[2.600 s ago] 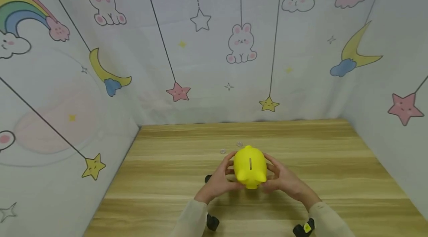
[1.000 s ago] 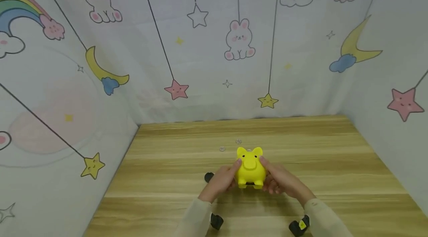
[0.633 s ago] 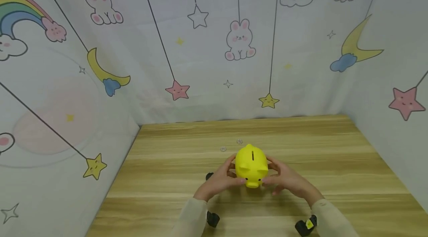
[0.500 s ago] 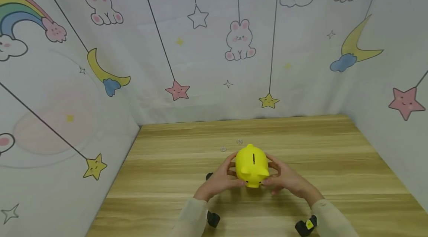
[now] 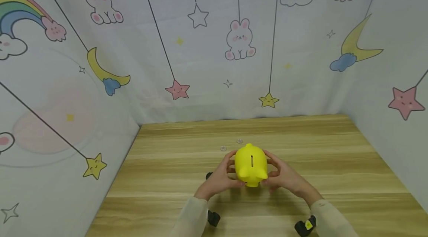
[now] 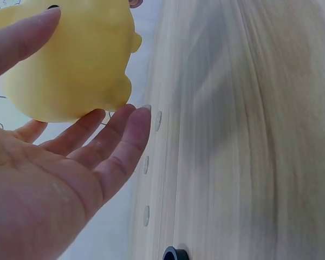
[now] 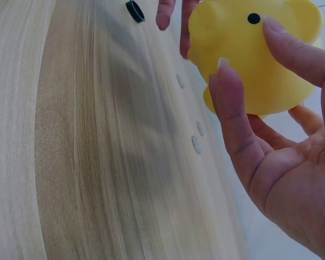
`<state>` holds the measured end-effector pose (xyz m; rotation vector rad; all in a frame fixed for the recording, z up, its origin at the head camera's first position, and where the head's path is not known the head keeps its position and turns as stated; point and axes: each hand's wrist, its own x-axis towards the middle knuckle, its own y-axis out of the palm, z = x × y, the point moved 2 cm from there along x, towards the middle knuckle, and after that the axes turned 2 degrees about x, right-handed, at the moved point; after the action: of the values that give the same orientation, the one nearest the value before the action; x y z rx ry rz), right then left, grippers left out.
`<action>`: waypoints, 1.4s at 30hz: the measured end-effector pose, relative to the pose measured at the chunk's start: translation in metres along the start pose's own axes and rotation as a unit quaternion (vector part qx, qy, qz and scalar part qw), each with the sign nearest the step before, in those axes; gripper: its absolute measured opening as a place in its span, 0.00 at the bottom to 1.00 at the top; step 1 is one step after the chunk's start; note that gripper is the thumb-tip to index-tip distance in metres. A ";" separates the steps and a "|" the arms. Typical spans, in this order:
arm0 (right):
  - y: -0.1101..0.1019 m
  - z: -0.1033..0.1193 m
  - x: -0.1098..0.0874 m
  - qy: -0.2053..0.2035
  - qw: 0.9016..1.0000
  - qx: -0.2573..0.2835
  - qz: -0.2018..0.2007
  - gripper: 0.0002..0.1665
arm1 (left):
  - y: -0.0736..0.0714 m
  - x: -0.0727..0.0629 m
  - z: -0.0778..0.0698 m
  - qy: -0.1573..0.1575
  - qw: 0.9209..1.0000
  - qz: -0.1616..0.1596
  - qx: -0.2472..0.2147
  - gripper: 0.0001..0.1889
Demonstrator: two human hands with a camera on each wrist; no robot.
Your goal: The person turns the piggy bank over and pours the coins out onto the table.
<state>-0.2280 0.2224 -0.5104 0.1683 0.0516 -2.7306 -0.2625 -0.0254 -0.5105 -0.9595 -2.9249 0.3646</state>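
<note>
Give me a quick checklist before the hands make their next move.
1. Grip: ok; left hand and right hand hold the yellow piggy bank from both sides.
2. Piggy bank off the table: ok; held above it.
3. Slot visible: ok; it shows in the head view.
4. Coin-like discs all seen from head: not ok; two show there, three in each wrist view.
5. Black cap apart from the bank: ok; on the table.
6. Bank's contents: cannot tell.
</note>
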 end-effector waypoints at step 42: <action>0.010 0.009 0.003 0.140 0.986 -0.069 -0.061 0.49 | 0.011 -0.005 -0.002 -0.135 0.987 -0.037 0.073 0.40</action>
<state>-0.2275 0.2119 -0.5015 0.5239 0.3382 -2.7907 -0.2521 -0.0195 -0.5105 -0.8380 -3.1048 0.7495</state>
